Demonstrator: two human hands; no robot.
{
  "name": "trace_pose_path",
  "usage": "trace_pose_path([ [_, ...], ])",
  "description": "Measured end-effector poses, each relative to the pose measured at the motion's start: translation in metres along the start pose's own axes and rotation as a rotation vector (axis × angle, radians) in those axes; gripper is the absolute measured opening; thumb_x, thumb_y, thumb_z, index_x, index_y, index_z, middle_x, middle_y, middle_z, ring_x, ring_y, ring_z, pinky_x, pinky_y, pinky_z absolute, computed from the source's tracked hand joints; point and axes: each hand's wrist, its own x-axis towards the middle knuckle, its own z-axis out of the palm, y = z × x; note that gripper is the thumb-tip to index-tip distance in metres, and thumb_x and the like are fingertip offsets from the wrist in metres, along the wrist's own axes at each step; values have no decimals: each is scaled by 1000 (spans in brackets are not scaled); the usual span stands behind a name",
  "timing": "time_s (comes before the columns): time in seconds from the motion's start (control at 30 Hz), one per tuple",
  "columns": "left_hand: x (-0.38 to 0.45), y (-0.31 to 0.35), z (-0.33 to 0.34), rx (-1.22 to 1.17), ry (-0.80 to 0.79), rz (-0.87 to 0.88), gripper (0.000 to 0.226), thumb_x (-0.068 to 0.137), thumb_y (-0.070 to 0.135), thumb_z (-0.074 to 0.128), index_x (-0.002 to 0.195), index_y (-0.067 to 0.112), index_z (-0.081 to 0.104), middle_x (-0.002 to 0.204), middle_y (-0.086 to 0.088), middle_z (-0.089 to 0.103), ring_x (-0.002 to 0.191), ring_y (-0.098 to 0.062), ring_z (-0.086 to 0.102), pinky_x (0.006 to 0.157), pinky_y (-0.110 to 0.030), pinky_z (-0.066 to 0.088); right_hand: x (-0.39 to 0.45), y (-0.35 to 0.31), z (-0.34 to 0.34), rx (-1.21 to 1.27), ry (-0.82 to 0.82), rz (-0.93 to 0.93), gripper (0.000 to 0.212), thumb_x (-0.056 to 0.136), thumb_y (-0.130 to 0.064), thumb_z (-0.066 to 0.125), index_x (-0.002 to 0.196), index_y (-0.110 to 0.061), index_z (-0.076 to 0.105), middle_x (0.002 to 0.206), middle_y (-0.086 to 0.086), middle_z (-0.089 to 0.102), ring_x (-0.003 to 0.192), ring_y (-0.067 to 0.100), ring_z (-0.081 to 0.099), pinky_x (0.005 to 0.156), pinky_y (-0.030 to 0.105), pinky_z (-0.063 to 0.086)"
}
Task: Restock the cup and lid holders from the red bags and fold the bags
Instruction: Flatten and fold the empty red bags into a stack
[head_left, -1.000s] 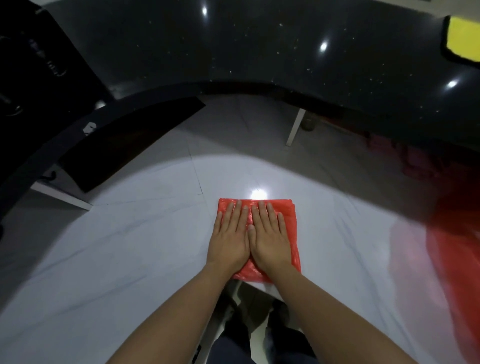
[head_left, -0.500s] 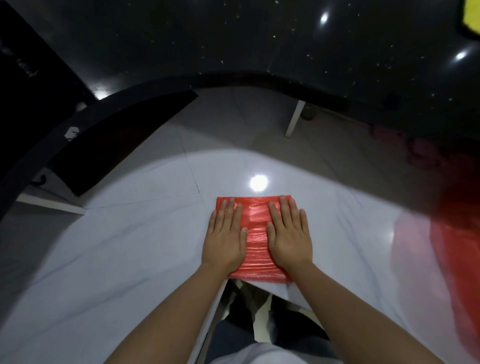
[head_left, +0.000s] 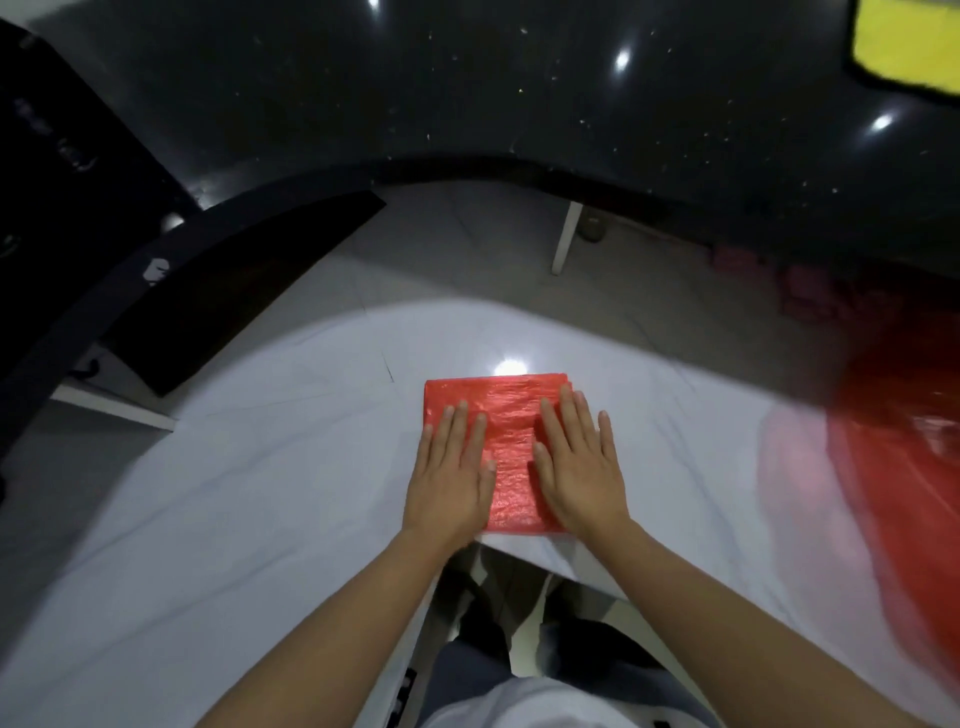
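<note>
A folded red plastic bag (head_left: 511, 447) lies flat on the white marbled table (head_left: 234, 519), close to its near edge. My left hand (head_left: 452, 478) presses on the bag's left side with straight fingers. My right hand (head_left: 579, 467) presses flat on its right side. A strip of bare bag shows between the two hands. No cups, lids or holders are in view.
A second red bag (head_left: 904, 478), blurred, lies at the right edge of the table. A dark speckled counter (head_left: 467, 93) curves behind the table. A yellow object (head_left: 906, 39) sits at the top right. A black panel (head_left: 234, 291) leans at the left.
My hands, side by side in the bag's middle a second ago, have slid apart to its left and right sides. The bag stays in place.
</note>
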Motion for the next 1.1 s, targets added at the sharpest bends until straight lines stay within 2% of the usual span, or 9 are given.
trace_pose_path([
  [0.13,-28,-2,15,62,-63,134,64,106,53,5,161,25,-8,170,-4,-10,155,-22,-14,126,-48,1,-50,-4,24,-43,-103,53,65,105,-53,0,159,-23,-21,166,-2,-27,154,17,-21,126,47,-7],
  [0.37,8,-46,-8,144,-88,365,62,106,49,14,162,22,12,169,-7,0,157,-25,-4,126,-49,8,-46,-21,26,-24,-122,135,67,100,-55,-10,160,-26,-17,165,-4,-28,152,18,-26,124,47,-16],
  [0.47,10,-42,-24,190,-131,362,67,103,52,6,162,21,14,169,-7,1,156,-25,-6,126,-49,3,-49,-16,10,43,-127,123,65,102,-54,-6,161,-29,-10,166,-6,-21,153,16,-22,124,44,-15],
  [0.53,9,-23,-34,156,-72,359,63,104,47,17,157,17,34,166,-6,24,156,-26,12,126,-50,8,-53,-2,-7,101,-67,96,61,105,-52,4,162,-31,11,169,-7,-4,156,15,-11,125,39,-10],
  [0.63,7,27,-45,128,-10,430,37,104,35,40,130,17,61,136,-4,59,131,-26,49,118,-44,28,-70,41,-42,118,88,80,37,108,-38,39,134,-24,61,153,-3,48,145,22,39,121,37,23],
  [0.7,12,59,-47,116,12,449,22,100,29,48,111,17,63,114,-4,65,108,-27,56,102,-41,40,-76,70,-65,107,149,100,23,103,-30,51,111,-20,71,119,-1,70,116,24,61,101,37,40],
  [0.87,21,198,-50,75,134,524,12,97,17,56,90,11,63,84,-8,63,80,-34,59,75,-42,45,-127,183,-148,17,352,197,14,97,-22,60,93,-15,70,91,2,71,89,31,61,79,41,41],
  [0.97,21,282,-47,31,155,507,20,102,22,46,93,11,61,87,-6,64,82,-32,58,73,-41,45,-165,244,-196,-48,517,175,9,86,-14,71,78,-13,67,76,7,65,75,35,60,68,43,44],
  [1.1,23,382,-43,-32,164,467,22,103,21,46,114,16,65,89,-11,66,84,-37,61,71,-45,52,-209,319,-247,-107,628,175,6,83,-14,73,78,-15,70,78,3,67,75,32,59,67,42,45],
])
